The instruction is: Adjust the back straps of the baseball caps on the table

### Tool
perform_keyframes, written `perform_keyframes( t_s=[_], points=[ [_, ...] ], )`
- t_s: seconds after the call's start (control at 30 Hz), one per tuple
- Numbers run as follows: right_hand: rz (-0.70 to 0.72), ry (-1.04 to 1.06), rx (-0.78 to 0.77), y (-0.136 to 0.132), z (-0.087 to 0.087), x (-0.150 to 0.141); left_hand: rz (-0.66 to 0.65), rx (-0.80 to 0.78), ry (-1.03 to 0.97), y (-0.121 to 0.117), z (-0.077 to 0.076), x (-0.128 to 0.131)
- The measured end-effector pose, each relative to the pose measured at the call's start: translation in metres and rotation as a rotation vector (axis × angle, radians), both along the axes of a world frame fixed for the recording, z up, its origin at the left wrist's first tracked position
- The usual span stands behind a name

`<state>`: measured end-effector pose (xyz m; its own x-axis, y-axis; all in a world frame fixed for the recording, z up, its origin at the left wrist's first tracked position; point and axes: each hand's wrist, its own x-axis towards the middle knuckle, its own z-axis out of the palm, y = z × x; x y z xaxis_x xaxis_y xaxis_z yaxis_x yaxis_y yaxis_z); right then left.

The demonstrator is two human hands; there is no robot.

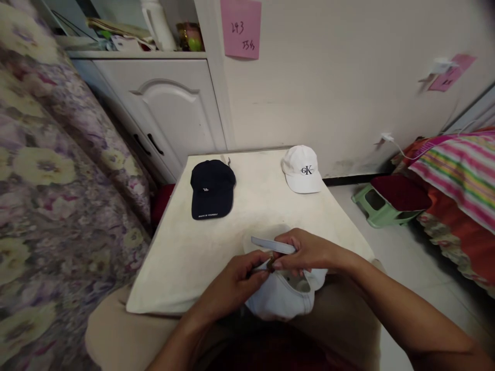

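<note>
A pale, light-coloured baseball cap (276, 299) is at the table's near edge, its back opening turned toward me. My left hand (242, 278) pinches the cap's strap by a small brass-coloured buckle (270, 263). With thumb and fingers closed, my right hand (305, 251) grips the light strap (273, 244), whose free end points left above the buckle. Both hands nearly meet at the buckle. Farther off on the table lie a dark navy cap (212, 188) at left and a white cap (302, 169) with black letters at right.
The caps are on a cream-covered table (174, 268) against the wall. A floral curtain (58, 206) hangs at left beside a white cabinet (166, 103). On the right are a green stool (371, 203) with a dark red top and a bed with a striped cover (460, 170).
</note>
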<state>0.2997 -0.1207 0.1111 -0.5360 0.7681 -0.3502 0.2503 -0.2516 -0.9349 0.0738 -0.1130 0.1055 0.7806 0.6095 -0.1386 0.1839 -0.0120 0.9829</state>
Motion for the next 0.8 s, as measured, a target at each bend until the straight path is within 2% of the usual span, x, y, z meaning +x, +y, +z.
perform_keyframes(
  t_s=[0.2,0.47,0.7,0.8],
  points=[
    [-0.008,-0.002,0.004,-0.001,0.004,0.0,-0.002,-0.185,-0.083,0.001,-0.005,-0.008],
    [-0.042,0.006,-0.018,0.001,-0.006,-0.002,0.007,-0.362,-0.127,0.013,-0.015,-0.008],
    [-0.023,-0.002,0.017,-0.001,-0.012,-0.004,0.011,-0.278,-0.119,0.008,-0.016,0.0],
    [-0.036,0.008,0.044,-0.002,-0.01,-0.007,0.057,-0.247,-0.089,0.004,-0.021,0.0]
  ],
)
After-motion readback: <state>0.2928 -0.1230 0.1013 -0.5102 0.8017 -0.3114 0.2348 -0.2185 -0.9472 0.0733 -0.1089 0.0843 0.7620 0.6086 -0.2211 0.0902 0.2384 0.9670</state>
